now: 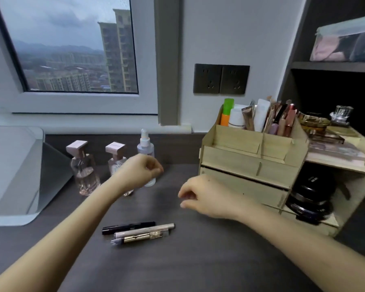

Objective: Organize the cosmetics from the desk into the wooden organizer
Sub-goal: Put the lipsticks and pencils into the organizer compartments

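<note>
Left hand [142,170] is in front of the spray bottle [145,144], fingers curled; can't tell whether it grips the bottle. Right hand [200,197] hovers over the worktop [198,260], loosely curled and empty, near the organizer [240,165]. Three pens [138,230] lie bunched nearer the person. Suggest taking the bottle by its body and keeping it upright. Back compartments look crowded, so pick a gap first.
</note>
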The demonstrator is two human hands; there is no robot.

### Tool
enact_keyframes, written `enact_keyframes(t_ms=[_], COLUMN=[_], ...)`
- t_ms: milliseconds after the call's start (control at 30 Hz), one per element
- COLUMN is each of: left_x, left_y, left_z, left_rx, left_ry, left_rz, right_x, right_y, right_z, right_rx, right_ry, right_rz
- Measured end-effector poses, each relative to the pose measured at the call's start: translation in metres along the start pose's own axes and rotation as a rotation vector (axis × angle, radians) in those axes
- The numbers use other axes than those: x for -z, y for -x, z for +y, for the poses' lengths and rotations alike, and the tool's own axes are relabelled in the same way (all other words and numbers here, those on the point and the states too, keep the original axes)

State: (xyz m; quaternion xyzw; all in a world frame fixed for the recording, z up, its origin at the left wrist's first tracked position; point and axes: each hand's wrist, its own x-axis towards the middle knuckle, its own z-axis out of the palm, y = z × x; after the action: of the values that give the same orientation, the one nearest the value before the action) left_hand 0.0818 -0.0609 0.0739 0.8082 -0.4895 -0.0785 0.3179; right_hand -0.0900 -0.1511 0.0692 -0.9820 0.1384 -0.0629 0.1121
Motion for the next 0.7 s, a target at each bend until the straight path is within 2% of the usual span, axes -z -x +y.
enact_keyframes(t_ms=[100,200,267,467,700], left_x=[-0.009,-0.016,-0.018,-0.023,-0.028], left_y=[0.027,0.047,0.055,0.058,0.043], left_z=[-0.029,-0.056,-0.07,-0.09,-0.089], left_rx=[0.04,0.078,0.107,0.049,-0.003], left_ry=[-0.234,-0.4,-0.431,-0.514,-0.59], left_rz=[-0.168,-0.216,-0.235,-0.237,-0.315], right_x=[-0.051,-0.076,-0.084,-0.096,-0.04], right_y=[-0.018,-0.027,-0.028,-0.025,0.0], right_z=[0.001,0.007,0.009,0.016,0.028], right_rx=[-0.052,-0.085,-0.067,-0.076,-0.203], right_ry=[0.013,0.022,0.011,0.009,-0.397], right_rz=[-0.112,-0.136,-0.124,-0.011,0.287])
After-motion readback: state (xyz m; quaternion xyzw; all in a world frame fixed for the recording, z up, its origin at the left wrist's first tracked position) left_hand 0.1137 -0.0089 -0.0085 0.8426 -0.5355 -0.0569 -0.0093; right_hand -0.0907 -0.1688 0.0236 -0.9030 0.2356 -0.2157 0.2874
